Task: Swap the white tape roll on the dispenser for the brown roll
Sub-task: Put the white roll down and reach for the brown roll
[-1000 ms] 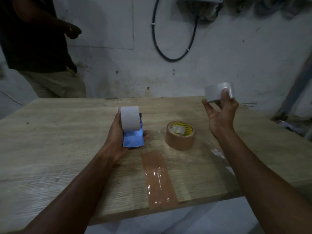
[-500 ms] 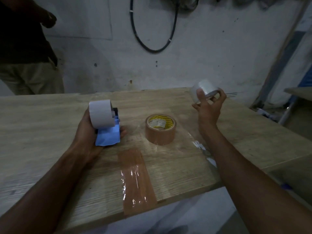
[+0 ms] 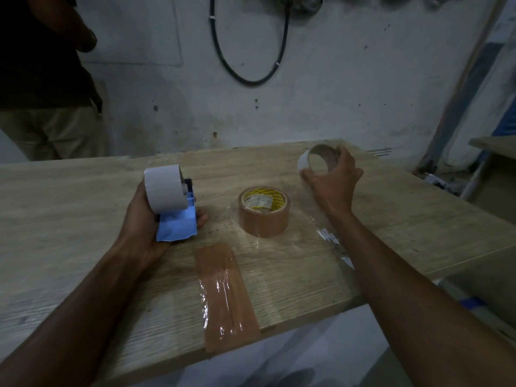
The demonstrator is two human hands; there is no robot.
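Note:
My left hand (image 3: pixel 142 219) grips a blue tape dispenser (image 3: pixel 178 224) just above the wooden table (image 3: pixel 69 205), with a white tape roll (image 3: pixel 163 188) mounted on it. To its right a brown tape roll (image 3: pixel 264 216) with a yellow inner label lies flat on the table. Further right and farther back, my right hand (image 3: pixel 333 180) holds a second, thin white roll (image 3: pixel 314 160) with a cardboard core low over the table, near its far right corner.
A strip of brown tape (image 3: pixel 226 291) is stuck to the table at its near edge. A clear film strip (image 3: pixel 332 241) lies under my right forearm. Another person (image 3: pixel 44 79) stands at the far left. A black cable (image 3: pixel 251 51) loops on the wall.
My right hand has lowered the thin white roll from chest height down toward the table's far right. My left hand has kept hold of the dispenser; the view has shifted.

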